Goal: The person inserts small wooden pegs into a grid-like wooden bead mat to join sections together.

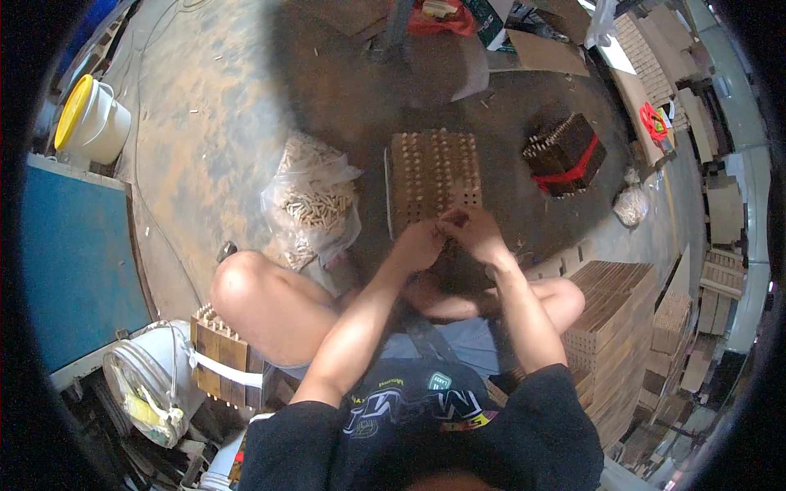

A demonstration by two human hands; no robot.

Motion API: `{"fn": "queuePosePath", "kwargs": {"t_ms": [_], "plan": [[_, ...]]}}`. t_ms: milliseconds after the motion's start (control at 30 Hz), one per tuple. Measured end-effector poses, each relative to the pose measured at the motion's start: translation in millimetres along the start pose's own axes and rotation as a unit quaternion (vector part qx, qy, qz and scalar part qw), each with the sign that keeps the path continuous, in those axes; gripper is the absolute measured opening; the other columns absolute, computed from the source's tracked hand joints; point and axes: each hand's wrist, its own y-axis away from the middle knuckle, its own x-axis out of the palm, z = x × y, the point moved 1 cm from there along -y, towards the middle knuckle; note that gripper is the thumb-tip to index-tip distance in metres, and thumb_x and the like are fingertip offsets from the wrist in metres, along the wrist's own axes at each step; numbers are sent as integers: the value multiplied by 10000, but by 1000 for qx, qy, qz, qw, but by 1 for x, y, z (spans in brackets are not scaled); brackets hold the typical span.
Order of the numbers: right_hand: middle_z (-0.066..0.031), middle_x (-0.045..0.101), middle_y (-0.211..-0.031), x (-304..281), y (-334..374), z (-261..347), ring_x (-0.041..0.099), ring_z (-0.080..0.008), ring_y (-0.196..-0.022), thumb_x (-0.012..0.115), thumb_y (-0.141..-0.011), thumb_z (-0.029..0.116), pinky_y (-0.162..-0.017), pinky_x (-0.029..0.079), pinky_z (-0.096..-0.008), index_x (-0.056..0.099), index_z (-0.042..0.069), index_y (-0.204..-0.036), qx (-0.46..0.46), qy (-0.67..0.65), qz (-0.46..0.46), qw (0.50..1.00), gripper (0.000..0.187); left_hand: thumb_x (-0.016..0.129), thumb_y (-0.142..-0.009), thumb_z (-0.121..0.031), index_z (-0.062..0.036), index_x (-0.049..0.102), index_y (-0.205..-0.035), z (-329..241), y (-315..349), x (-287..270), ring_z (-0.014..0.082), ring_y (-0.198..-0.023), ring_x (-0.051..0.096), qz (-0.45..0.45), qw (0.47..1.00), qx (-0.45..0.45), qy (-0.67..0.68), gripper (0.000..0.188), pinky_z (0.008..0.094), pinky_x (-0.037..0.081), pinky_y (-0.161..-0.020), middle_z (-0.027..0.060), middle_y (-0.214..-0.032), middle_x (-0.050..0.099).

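My left hand (419, 245) and my right hand (475, 231) meet over the near edge of a brown wooden block stack (399, 195). Fingers on both are bent and drawn together; whatever they pinch is too small and dark to make out. Rows of pale wooden dowels (434, 159) stand up from the block's top. Near my hands a few of its holes (471, 198) show dark, without dowels. To the left of the block lies a clear plastic bag (282, 192), open, with a heap of loose wooden dowels (315, 211) in it.
A strapped dowelled block (577, 155) stands at right, another (221, 364) by my left knee. Stacked drilled boards (610, 315) rise at my right. Left are a yellow-lidded bucket (102, 123), a blue panel (78, 262) and a tipped white bucket (160, 372). A small bag (630, 204) sits far right.
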Motion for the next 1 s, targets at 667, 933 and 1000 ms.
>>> {"fn": "queuePosePath", "kwargs": {"t_ms": [667, 933, 1000], "plan": [[-77, 696, -824, -28, -11, -68, 625, -107, -706, 681, -874, 153, -646, 509, -288, 678, 6, -993, 81, -102, -199, 971, 189, 557, -944, -243, -6, 631, -1063, -53, -10, -39, 225, -810, 639, -96, 977, -176, 77, 276, 356, 489, -736, 135, -894, 678], [-175, 685, -952, -27, -29, -54, 657, -349, -897, 673, -821, 149, -769, 515, -426, 686, 69, -1038, -12, 139, -135, 981, 232, 570, -935, -240, -1, 635, -1074, -64, -10, -50, 225, -851, 644, -74, 966, -240, 63, 284, 352, 487, -768, 150, -956, 679], [-181, 682, -966, -25, -34, -51, 652, -359, -907, 656, -827, 143, -779, 514, -436, 677, 74, -1068, -5, 211, -116, 971, 253, 559, -941, -251, 6, 635, -1080, -58, -11, -46, 233, -846, 642, -93, 975, -196, 47, 302, 358, 485, -763, 153, -936, 677]]}}
